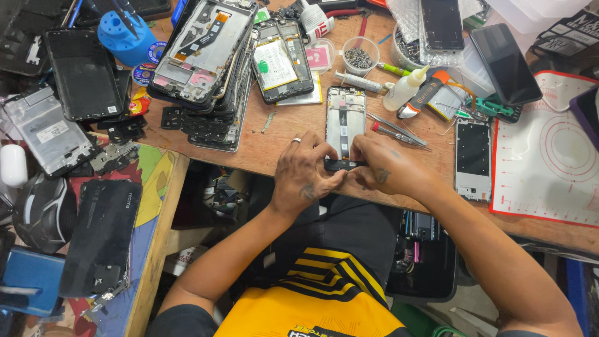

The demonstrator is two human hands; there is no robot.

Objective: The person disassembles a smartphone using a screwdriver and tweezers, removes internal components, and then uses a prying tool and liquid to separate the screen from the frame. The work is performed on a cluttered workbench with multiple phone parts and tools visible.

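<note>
— Well, what can't you make out there?

— The lower end of the phone frame (345, 122); both hands cover it; the left hand (307, 175) and the right hand (384, 167) pinch a small black strip (342, 165) at that end, fingertips pressed on it from either side; how the strip meets the frame underneath is hidden; the frame itself lies flat on the wooden table (274, 146), near its front edge, straight ahead of the person.

— And at the borders?

— A dark phone (506, 63) and a white mat with red circles (549, 168) are cut off on the right; the mat's far part runs out of view; a stack of opened phones (209, 62) sits left of the frame, too layered to count.

— Any containers?

— A small clear cup (360, 56) holds a heap of tiny dark bits, likely screws; too small to be sure; beside it a white squeeze bottle (404, 88) lies tilted; its contents cannot be seen; tweezers (397, 130) lie just right of the frame.
</note>
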